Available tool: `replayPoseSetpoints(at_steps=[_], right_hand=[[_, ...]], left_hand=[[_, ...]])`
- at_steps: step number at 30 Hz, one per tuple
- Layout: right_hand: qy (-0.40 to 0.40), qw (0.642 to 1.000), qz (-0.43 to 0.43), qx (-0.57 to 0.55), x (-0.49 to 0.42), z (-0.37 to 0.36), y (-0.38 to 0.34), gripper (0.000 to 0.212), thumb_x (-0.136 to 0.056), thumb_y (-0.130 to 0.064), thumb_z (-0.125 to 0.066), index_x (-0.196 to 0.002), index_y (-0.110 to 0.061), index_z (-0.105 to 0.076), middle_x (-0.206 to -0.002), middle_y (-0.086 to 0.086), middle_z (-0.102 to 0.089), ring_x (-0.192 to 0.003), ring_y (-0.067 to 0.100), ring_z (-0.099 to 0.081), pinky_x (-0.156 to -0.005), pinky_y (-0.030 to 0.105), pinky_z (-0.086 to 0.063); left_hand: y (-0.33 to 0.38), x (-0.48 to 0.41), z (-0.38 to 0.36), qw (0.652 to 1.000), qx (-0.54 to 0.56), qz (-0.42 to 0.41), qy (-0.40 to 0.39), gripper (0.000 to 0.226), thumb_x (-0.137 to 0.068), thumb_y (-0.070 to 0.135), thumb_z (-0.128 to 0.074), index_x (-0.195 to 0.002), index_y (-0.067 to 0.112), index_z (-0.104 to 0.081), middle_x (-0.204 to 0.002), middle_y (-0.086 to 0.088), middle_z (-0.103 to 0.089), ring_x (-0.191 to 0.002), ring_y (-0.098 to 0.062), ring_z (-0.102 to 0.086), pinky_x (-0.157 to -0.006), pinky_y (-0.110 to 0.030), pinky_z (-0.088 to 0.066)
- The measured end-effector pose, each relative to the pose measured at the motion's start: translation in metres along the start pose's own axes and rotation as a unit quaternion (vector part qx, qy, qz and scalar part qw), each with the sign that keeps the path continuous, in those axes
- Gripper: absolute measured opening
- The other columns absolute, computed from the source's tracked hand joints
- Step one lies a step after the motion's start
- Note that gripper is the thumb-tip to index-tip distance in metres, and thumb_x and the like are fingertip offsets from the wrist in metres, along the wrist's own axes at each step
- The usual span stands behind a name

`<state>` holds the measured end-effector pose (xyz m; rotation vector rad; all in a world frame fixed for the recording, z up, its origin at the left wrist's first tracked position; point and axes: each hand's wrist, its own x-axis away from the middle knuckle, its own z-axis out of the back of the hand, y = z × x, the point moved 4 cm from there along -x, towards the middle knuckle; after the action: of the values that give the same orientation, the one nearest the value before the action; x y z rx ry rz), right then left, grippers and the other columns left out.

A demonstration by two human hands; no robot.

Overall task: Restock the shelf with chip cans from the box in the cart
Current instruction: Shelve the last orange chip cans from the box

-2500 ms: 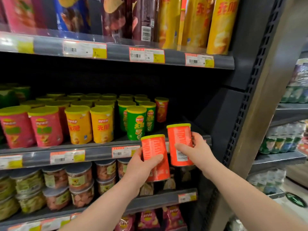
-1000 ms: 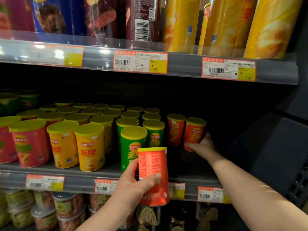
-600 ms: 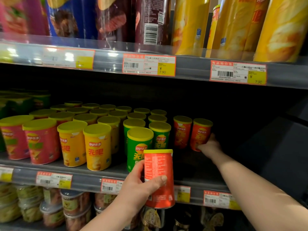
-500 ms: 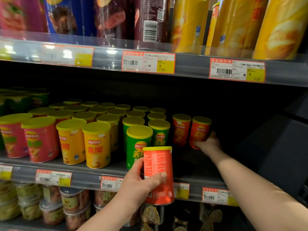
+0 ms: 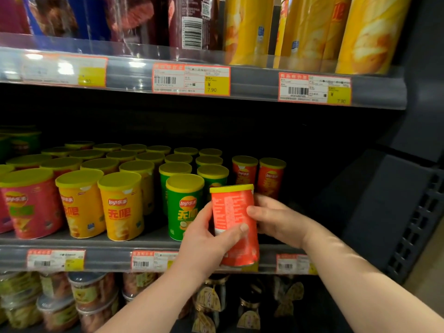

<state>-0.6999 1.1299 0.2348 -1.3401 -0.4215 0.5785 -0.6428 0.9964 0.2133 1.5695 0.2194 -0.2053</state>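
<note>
A person's two bare arms reach toward a grey metal store shelf [image 5: 108,257]. Between the hands is a short orange-red cylindrical chip can with a yellow lid [image 5: 234,224], held in the air in front of the shelf's front edge, tilted slightly, its fine-print side facing the viewer. The left hand [image 5: 209,241] grips the can from the left, thumb across the front. The right hand [image 5: 276,219] holds the can's right side, fingers curled against it.

On the shelf behind stand two matching orange-red cans [image 5: 243,171] side by side, near the back. To their left are rows of green cans [image 5: 183,205], then yellow cans [image 5: 120,207], then pink cans [image 5: 28,203], all yellow-lidded. The shelf above carries tall yellow chip tubes [image 5: 247,32] over red-and-yellow price labels [image 5: 191,79]. Below sit clear plastic snack tubs [image 5: 91,294].
</note>
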Motion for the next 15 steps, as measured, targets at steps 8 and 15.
replayPoseSetpoints(at_steps=[8, 15], right_hand=[[0.242, 0.967, 0.008, 0.08, -0.011, 0.04, 0.008, 0.066, -0.072, -0.023, -0.08, -0.127, -0.029, -0.043, -0.133, 0.003, -0.055, -0.122, 0.022, -0.053, -0.105, 0.041, -0.041], [0.327, 0.93, -0.064, 0.155, -0.042, 0.05, 0.029, 0.092, -0.077, -0.022, -0.077, -0.147, -0.013, -0.018, -0.145, 0.012, -0.04, -0.133, 0.029, -0.041, -0.106, 0.042, -0.036]], left_hand=[[-0.017, -0.014, 0.005, 0.925, -0.368, -0.089, -0.026, 0.07, -0.078, 0.059, -0.062, -0.138, 0.03, -0.042, -0.13, 0.01, -0.049, -0.12, -0.007, -0.047, -0.101, -0.025, -0.04], [-0.05, -0.014, 0.003, 0.768, -0.593, -0.226, -0.086, 0.036, -0.072, 0.047, -0.041, -0.089, 0.03, -0.068, -0.084, 0.01, -0.064, -0.071, -0.012, -0.065, -0.058, -0.022, -0.054]])
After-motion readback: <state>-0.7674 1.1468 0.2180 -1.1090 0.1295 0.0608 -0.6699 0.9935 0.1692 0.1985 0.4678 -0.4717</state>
